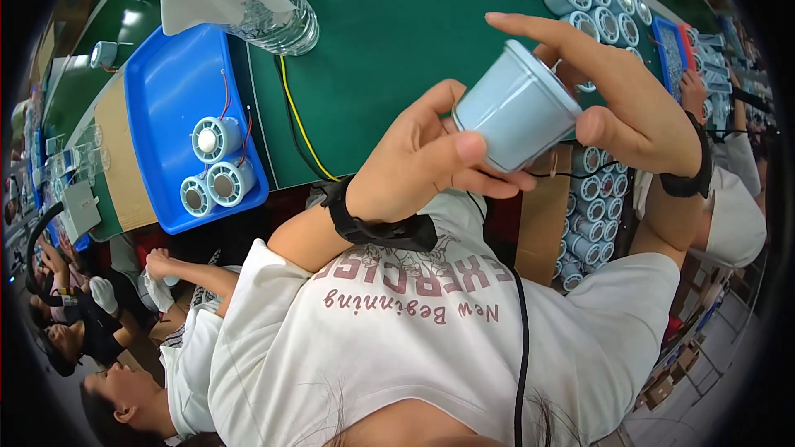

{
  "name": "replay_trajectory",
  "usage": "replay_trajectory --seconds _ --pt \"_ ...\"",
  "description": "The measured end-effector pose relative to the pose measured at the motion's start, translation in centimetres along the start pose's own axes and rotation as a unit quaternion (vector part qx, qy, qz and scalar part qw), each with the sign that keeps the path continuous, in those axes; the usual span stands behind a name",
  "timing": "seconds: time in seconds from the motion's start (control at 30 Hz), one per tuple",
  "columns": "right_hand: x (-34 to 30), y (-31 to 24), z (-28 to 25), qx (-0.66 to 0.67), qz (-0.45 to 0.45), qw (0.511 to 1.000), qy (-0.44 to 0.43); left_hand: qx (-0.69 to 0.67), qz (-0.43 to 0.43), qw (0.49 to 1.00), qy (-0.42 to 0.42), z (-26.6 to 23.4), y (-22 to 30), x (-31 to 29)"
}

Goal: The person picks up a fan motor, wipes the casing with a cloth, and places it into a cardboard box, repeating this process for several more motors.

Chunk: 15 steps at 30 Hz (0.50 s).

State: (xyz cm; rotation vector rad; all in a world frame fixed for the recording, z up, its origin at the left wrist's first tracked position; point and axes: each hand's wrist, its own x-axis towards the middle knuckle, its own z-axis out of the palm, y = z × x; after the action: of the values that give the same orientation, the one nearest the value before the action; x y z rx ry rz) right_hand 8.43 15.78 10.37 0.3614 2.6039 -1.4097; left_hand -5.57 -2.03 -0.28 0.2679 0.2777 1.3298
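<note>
A light blue, cup-shaped plastic housing (517, 108) is tilted above the green table. My left hand (426, 149) grips it from the left and below, with the thumb across its near side and the fingers underneath. Beside its right end is my right hand (633, 103), index finger stretched out and thumb held apart. Some of the right fingers are behind the housing, so I cannot tell whether they touch it. Both wrists wear black straps. The inside of the housing is hidden.
On the left, a blue tray (153, 116) holds three round light blue units with wires. Beyond it stands a clear water container (286, 25) partly under white cloth. More round units (609, 25) stand at back right; others fill a cardboard box (542, 223). Co-workers sit on both sides.
</note>
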Motion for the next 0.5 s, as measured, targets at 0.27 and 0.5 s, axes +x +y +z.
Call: replay_trajectory --seconds 0.27,0.5 --pt "-0.1 0.6 0.0 -0.128 -0.066 0.989 0.014 0.346 0.251 0.895 0.127 -0.2 -1.6 0.3" --pt "0.0 1.2 -0.5 -0.041 -0.125 0.991 -0.032 0.519 0.451 0.716 0.119 -1.3 -2.1 0.3"
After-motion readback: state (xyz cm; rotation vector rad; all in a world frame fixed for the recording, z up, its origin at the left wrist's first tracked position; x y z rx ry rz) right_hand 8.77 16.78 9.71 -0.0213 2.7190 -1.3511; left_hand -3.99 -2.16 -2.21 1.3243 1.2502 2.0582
